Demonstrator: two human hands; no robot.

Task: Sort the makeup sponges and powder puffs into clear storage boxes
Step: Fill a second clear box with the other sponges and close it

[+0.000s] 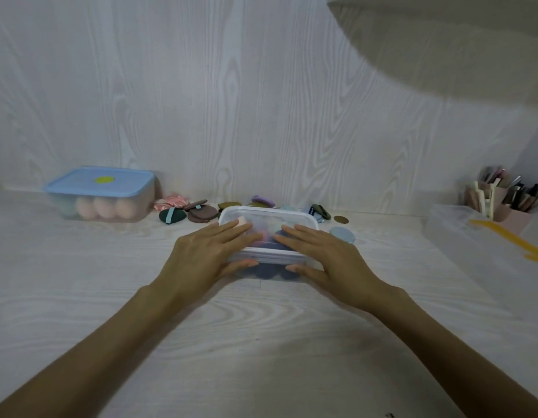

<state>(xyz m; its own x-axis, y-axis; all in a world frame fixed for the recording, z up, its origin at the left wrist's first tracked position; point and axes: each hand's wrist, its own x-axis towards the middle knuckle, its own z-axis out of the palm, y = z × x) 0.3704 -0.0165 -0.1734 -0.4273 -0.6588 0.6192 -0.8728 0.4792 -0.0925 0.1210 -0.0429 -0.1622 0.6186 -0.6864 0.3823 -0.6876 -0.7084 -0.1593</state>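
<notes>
Right now the clear box (269, 236) sits in the middle, long side running left to right. Both hands are equally near: the left hand (206, 256) and right hand (329, 256) press flat, straight fingers on its lid, thumbs at its front wall. Loose puffs (201, 213) lie just behind the box.

Worktop (261, 342) and wall (231, 86): whitewashed wood-grain pattern. Left box (105, 206) clear, pale blue lid (99, 181) with yellow-green dot (104, 179), peach-pink sponges (103, 208) inside. Centre box (269, 233) clear with white-rimmed lid, dark blue and pink shapes inside. Loose puffs (201, 213): dark green, brown, olive, lilac, light blue, one pink patterned. Right organiser (509, 206) pale pink. Translucent box (472, 236) with orange-yellow mark.
</notes>
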